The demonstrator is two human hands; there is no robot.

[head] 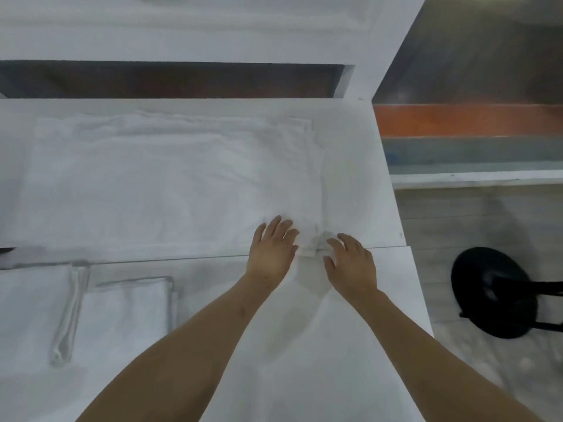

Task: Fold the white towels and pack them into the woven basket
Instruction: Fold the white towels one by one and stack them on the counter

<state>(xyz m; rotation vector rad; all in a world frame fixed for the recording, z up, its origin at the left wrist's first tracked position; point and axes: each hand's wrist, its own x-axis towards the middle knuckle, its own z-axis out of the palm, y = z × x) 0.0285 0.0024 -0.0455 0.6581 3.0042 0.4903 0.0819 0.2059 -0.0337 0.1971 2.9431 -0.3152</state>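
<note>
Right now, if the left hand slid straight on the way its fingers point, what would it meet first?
The left hand already lies flat on the spread white towel; going on, it would likely cross more towel, nothing else showing before the far edge.

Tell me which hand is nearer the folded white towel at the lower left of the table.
Left. The left hand rests on the spread white towel, to the right of and beyond the folded white towel. The right hand lies farther right.

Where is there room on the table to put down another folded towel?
Bare white tabletop shows between the small folded white towel and the left hand. More lies right of the right hand, by the table edge. The big spread white towel crowds the far half.
</note>
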